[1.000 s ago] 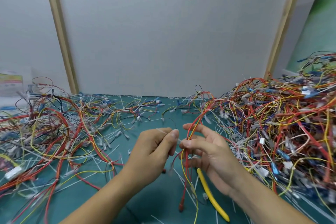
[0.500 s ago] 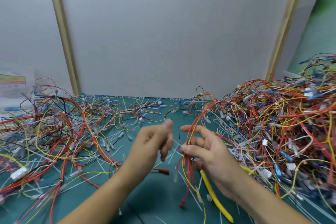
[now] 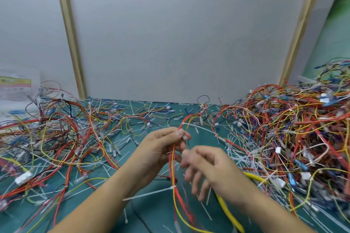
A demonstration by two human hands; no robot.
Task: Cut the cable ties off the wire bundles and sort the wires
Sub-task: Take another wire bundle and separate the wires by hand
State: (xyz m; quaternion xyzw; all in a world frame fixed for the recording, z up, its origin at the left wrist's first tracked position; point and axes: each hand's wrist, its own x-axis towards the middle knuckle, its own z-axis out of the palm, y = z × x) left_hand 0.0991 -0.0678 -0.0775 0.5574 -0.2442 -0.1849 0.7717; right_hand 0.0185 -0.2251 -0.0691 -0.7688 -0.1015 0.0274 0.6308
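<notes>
My left hand [image 3: 161, 149] pinches a bundle of red and yellow wires [image 3: 173, 174] near its top end, just above the green mat [image 3: 151, 212]. A white cable tie [image 3: 151, 193] circles the bundle lower down, its tail sticking out to the left. A second tie [image 3: 197, 126] sits higher on the same bundle. My right hand [image 3: 208, 166] is blurred, its fingers loosely spread, with the fingertips right beside the bundle. The yellow-handled cutters [image 3: 228, 213] lie on the mat under my right forearm.
A tall tangle of wires [image 3: 287, 130] fills the right side. A flatter spread of wires [image 3: 49, 130] covers the left. Cut white ties litter the mat. A white panel wall [image 3: 174, 34] closes the back, and a printed packet [image 3: 15, 85] stands far left.
The bundle passed from my right hand to my left, which now pinches its top. My right hand let go and dropped lower. The head camera moved in closer.
</notes>
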